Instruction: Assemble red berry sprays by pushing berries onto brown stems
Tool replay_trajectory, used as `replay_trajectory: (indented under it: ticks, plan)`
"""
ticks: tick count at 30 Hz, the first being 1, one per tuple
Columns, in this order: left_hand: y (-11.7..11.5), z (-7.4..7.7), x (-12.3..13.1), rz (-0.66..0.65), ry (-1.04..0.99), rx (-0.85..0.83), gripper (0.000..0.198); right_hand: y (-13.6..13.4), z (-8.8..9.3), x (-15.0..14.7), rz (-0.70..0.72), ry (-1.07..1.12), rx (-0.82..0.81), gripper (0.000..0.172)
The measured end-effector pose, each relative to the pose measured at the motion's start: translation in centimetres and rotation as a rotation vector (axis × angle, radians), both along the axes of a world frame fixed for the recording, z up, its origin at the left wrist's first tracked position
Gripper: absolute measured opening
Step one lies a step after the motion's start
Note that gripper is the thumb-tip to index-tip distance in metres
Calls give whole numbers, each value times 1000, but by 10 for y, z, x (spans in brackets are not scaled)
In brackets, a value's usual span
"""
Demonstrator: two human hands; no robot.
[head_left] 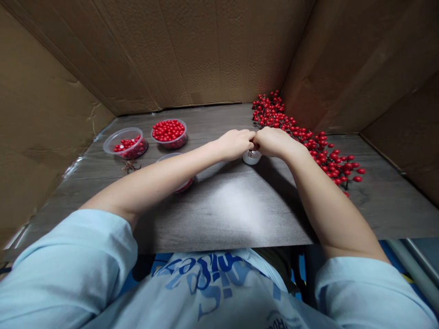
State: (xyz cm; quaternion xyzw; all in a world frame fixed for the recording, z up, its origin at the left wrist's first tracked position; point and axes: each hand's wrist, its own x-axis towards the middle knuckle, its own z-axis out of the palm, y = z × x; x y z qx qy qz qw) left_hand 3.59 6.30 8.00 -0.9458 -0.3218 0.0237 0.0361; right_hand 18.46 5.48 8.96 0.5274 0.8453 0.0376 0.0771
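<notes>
My left hand [236, 144] and my right hand [270, 140] meet over a small whitish cup [252, 158], fingers closed and bent together. Below the fingertips a bit of thin dark branched stem [251, 152] shows, and the left fingers pinch it. What the right fingers grip is hidden behind the knuckles. Just behind and to the right of the right hand lies a long pile of red berry sprays [303, 135] on dark stems.
On the left stand a clear tub [109, 145] partly filled with red berries and a fuller tub of berries [169, 131]. My left forearm partly covers another tub [185, 185]. Bare brown stems [130, 166] lie nearby. Cardboard walls [192, 55] enclose the grey wooden table [212, 224].
</notes>
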Motion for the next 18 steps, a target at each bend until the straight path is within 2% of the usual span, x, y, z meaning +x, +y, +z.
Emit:
replay_trajectory:
  ticks: [4, 10, 18]
  plan:
    - [1, -2, 2, 54, -36, -24, 38, 0, -1, 0, 16, -10, 7, 29]
    - [3, -8, -1, -72, 42, 103, 40, -1, -3, -2, 56, 5, 13, 28]
    - [1, -10, -1, -61, 50, 114, 39, -3, -4, -4, 69, 15, 2, 25]
